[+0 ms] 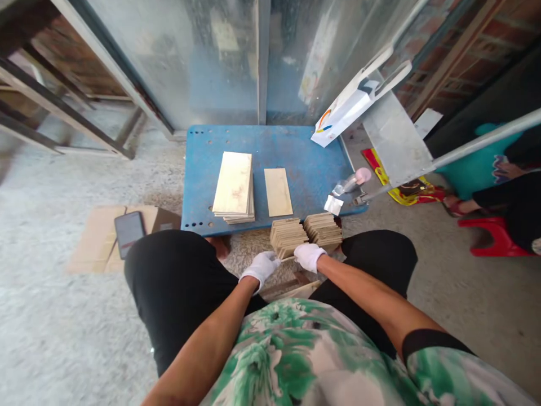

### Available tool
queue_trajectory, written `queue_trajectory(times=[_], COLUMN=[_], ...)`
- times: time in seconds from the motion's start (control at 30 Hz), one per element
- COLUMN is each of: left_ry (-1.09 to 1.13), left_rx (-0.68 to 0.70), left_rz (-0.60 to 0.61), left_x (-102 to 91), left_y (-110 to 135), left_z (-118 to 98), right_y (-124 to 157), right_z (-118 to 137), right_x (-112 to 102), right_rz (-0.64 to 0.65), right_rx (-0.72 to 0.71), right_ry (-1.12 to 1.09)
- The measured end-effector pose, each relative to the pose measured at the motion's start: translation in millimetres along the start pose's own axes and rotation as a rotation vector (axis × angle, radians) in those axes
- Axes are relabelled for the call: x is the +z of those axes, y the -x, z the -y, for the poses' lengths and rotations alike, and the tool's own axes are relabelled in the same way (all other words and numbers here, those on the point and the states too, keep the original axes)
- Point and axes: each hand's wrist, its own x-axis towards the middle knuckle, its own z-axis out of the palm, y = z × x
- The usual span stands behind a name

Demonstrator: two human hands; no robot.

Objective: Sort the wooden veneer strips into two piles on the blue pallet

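Left hand, right hand, gloved: fingers closed on opposite ends of one board, lower centre. Step, apparently: handling it singly. Next move calls for even grip, clear of nearby rows. Stack: on surface, centre-left.

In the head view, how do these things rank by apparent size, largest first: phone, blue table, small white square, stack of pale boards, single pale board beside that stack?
1. Blue table
2. Stack of pale boards
3. Single pale board and phone: too alike to rank
4. Small white square
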Motion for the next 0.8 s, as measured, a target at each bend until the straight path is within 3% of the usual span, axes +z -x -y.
queue_trajectory(times=[0.13,0.37,0.63,0.8], left_ry=[0.011,0.013,0.105,0.217], left_rx=[-0.027,-0.048,-0.029,0.078], left_rz=[-0.001,0.008,-0.059,-0.216], left_x=[-2.1,-1.6,-2.9,-21.4], left_y=[-0.7,2.1,0.8,-21.7], left_z=[-1.4,-8.5,-15.7,-44.2], right_y=[-12.4,-0.4,-15.1,-43.8], right_z=[6.5,15.2,-30.3,-63.1], right_x=[7.1,1.4,-21.0,-40.7], right_rz=[-0.026,-0.164,-0.364,-0.434], right_rx=[0.055,0.114,0.287,0.330], right_ry=[-0.022,-0.131,-0.394,-0.541])
